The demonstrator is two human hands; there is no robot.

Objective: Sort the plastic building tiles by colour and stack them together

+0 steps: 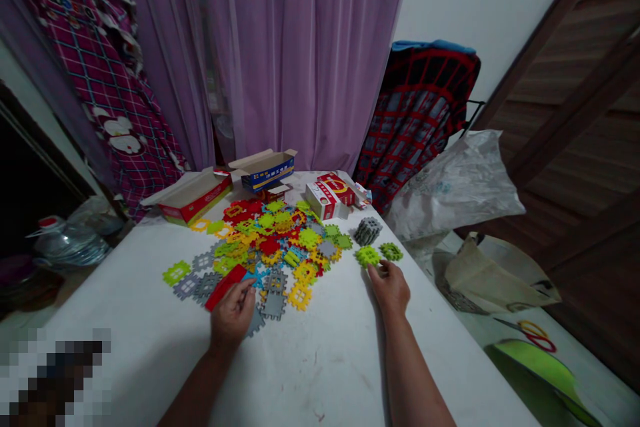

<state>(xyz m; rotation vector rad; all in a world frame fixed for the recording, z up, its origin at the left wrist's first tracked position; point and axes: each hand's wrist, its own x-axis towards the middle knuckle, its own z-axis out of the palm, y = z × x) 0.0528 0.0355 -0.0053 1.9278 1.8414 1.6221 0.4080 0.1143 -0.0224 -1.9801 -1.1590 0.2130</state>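
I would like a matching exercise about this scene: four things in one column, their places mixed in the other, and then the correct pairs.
1. Stack of grey toothed plastic tiles
2. The person's right hand
3. Open blue cardboard box
4. Scissors with red and yellow handles

A. Near the far table edge, before the purple curtain
B. Off the white table, to its right
C. Just beyond the lime-green toothed plastic piece
D. Fingertips at a lime-green toothed plastic piece

Pairs: 1-C, 2-D, 3-A, 4-B

One head-worn view looks forward and down from above the near side of the table (300, 380), close over it, facing its far edge and purple curtains (310, 60).
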